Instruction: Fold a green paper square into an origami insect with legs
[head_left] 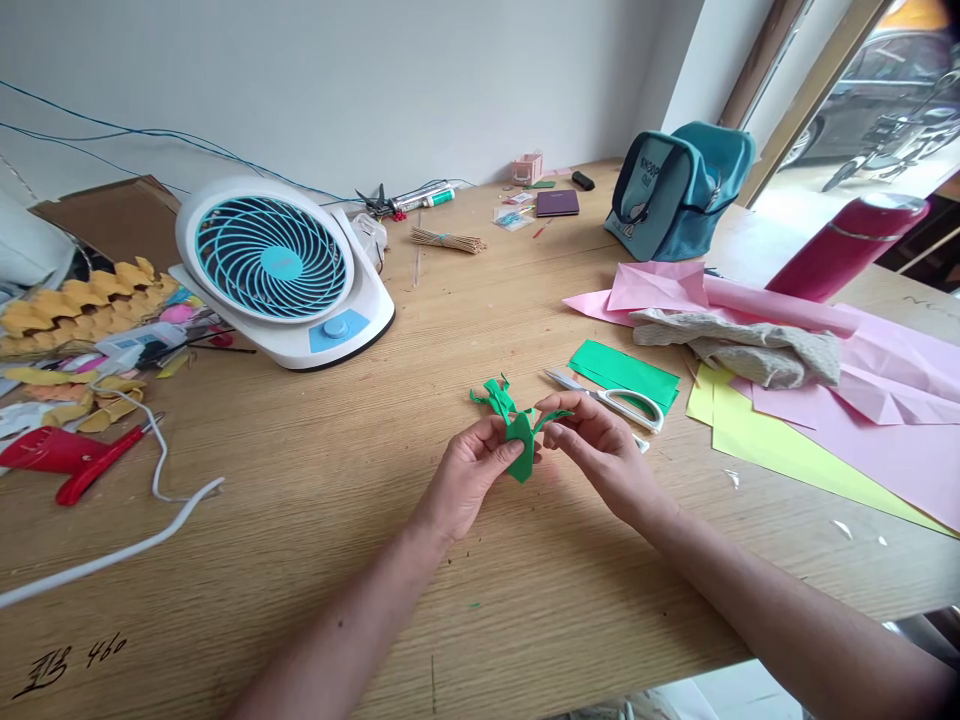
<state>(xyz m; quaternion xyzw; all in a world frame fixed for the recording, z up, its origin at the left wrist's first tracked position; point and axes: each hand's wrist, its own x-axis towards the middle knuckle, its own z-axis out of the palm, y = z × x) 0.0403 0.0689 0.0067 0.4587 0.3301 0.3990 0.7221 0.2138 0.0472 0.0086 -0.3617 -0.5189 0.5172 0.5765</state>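
Note:
A small green paper cut-out (517, 432) with thin curled strips is held just above the wooden table (315, 520). My left hand (471, 472) pinches its lower left side. My right hand (596, 450) pinches one of its strips on the right. Just behind my right hand lie white-handled scissors (619, 402) on a green paper sheet (622, 372).
A white and blue desk fan (281, 268) stands at the back left, with a red glue gun (64, 455) and yellow paper pieces (82, 300) nearby. Pink and yellow sheets (862, 410), a grey cloth (750, 345), a teal bag (679, 190) and a pink bottle (847, 245) fill the right.

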